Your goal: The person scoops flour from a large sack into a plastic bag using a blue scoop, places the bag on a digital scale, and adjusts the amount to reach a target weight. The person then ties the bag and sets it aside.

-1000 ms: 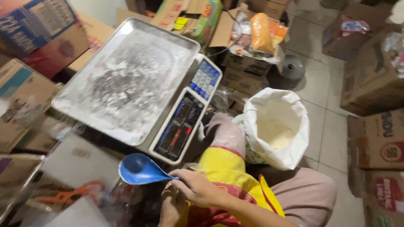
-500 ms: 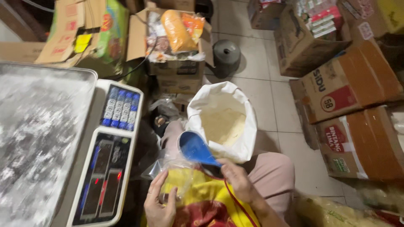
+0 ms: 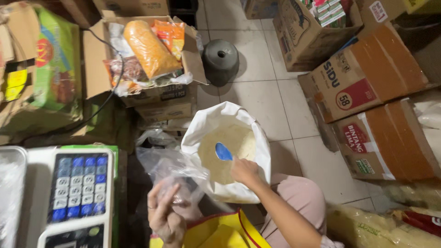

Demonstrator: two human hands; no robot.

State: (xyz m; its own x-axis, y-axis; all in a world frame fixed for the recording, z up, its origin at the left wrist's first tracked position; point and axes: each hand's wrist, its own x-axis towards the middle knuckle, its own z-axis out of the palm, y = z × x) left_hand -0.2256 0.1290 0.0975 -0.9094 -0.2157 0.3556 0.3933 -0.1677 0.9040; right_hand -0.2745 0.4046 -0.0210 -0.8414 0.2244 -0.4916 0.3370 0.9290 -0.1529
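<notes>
Fingers of the right hand point(image 3: 245, 171) grip a blue scoop point(image 3: 223, 151) inside the white sack point(image 3: 250, 131); left hand point(image 3: 166, 212) pinches clear bag point(image 3: 167, 167).

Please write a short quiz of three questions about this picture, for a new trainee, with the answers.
1. True or false: the right hand holds the blue scoop inside the white sack.
2. What does the left hand hold?
A. a clear plastic bag
B. a cardboard box
C. a knife
3. Fill in: the keypad of the weighing scale lies to the ____ of the left hand in the picture.

Key:
1. True; the scoop is down in the pale grain.
2. A, the clear plastic bag.
3. Left.
</notes>
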